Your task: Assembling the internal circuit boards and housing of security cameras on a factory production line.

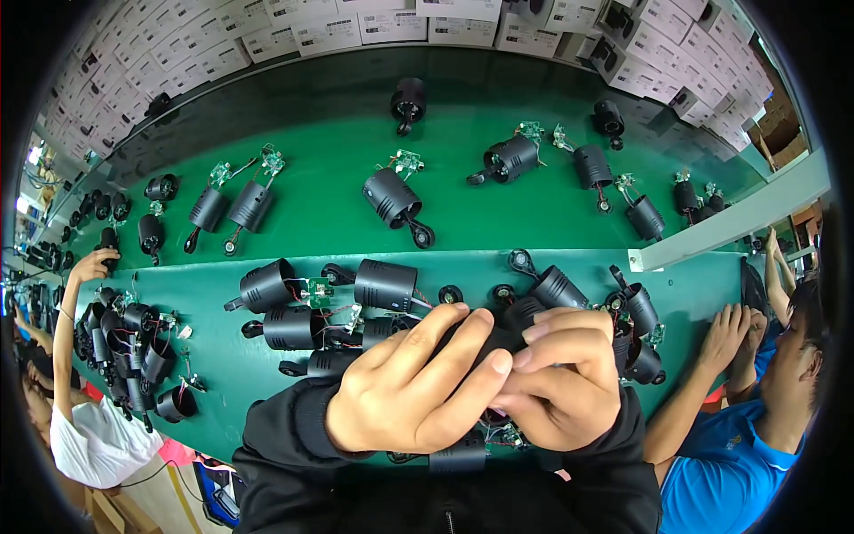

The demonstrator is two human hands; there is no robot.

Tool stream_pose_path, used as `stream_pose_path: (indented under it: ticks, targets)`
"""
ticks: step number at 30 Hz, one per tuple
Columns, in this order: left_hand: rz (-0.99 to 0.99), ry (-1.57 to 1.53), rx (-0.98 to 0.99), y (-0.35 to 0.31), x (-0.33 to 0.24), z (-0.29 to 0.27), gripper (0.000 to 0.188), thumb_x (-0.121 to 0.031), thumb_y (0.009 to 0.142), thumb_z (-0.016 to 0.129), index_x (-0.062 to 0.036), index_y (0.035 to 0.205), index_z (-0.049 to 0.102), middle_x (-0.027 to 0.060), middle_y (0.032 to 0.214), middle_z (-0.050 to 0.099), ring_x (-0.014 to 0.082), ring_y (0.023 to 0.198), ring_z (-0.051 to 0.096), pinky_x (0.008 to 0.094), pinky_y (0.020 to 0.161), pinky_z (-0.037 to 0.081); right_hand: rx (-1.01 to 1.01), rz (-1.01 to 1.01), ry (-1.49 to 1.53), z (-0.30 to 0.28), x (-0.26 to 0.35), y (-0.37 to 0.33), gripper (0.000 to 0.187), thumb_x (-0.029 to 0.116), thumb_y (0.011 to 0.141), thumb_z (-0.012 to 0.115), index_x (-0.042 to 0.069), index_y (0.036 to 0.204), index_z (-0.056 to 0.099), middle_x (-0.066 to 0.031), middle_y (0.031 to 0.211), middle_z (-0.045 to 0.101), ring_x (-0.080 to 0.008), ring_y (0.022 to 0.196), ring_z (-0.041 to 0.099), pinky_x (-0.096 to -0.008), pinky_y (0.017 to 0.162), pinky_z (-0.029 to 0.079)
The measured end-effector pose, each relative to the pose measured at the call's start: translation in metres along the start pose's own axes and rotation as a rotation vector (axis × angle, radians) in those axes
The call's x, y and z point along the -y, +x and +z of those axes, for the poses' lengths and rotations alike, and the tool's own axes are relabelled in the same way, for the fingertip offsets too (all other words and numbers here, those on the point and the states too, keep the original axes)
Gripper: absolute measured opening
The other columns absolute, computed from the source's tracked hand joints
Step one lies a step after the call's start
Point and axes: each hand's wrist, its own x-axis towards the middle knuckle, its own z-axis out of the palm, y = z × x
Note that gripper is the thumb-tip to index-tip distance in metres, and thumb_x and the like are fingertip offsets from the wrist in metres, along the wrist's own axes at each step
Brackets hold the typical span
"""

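Both of my hands are together at the middle of the near green bench. They close around a black part [490, 340], mostly covered by my fingers; it looks like one of the cylindrical housings. My left hand [391, 392] wraps it from the left, fingers over its top. On the other side my right hand [569, 374] pinches it, fingertips pressed together beside the left ones. Just beyond lie a black slotted housing [385, 283] and another with a ring-ended arm [558, 287]. A loose green circuit board [318, 292] hangs by wires to the left. Another housing [458, 454] sits below my hands.
A far green surface [329, 214] carries spaced housings with wired boards. At left is a heap of housings [129, 351], where a co-worker's hand [93, 265] reaches. A co-worker in blue [738, 454] sits right, below a pale metal bar [729, 214]. White boxes [463, 29] line the back.
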Motion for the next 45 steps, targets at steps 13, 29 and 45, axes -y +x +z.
stream_pose_path:
  ticks: [13, 29, 45]
  targets:
    - [-0.032, 0.006, 0.169, 0.000, 0.001, -0.012, 0.039, -0.023, 0.082, 0.062, -0.0040, 0.114, 0.049, 0.0158, 0.099, 0.064, 0.0277, 0.086, 0.065, 0.0233, 0.056, 0.045, 0.155, -0.011, -0.087, -0.008, -0.004, 0.004, 0.009, 0.010, 0.069, 0.072, 0.008, 0.077, 0.068, -0.0012, 0.093, 0.060, -0.0196, 0.090, 0.050, -0.0319, 0.083, 0.042]
    - [-0.116, -0.320, 0.085, 0.000, 0.000, -0.012, 0.038, -0.008, 0.070, 0.060, 0.0065, 0.104, 0.056, 0.0218, 0.102, 0.063, 0.0316, 0.085, 0.065, 0.0258, 0.063, 0.050, 0.120, 0.130, 0.187, -0.006, 0.001, 0.006, 0.011, 0.005, 0.069, 0.070, 0.008, 0.079, 0.069, -0.0028, 0.099, 0.058, -0.0200, 0.093, 0.047, -0.0324, 0.082, 0.039]
    - [-0.167, -0.523, 0.017, -0.004, 0.006, -0.003, 0.038, -0.001, 0.057, 0.057, 0.0104, 0.093, 0.058, 0.0227, 0.095, 0.063, 0.0301, 0.075, 0.063, 0.0270, 0.057, 0.051, -0.081, -0.226, 0.076, 0.002, -0.018, -0.007, 0.037, 0.056, 0.079, 0.057, 0.022, 0.081, 0.072, 0.0060, 0.102, 0.063, -0.0183, 0.102, 0.045, -0.0334, 0.087, 0.033]
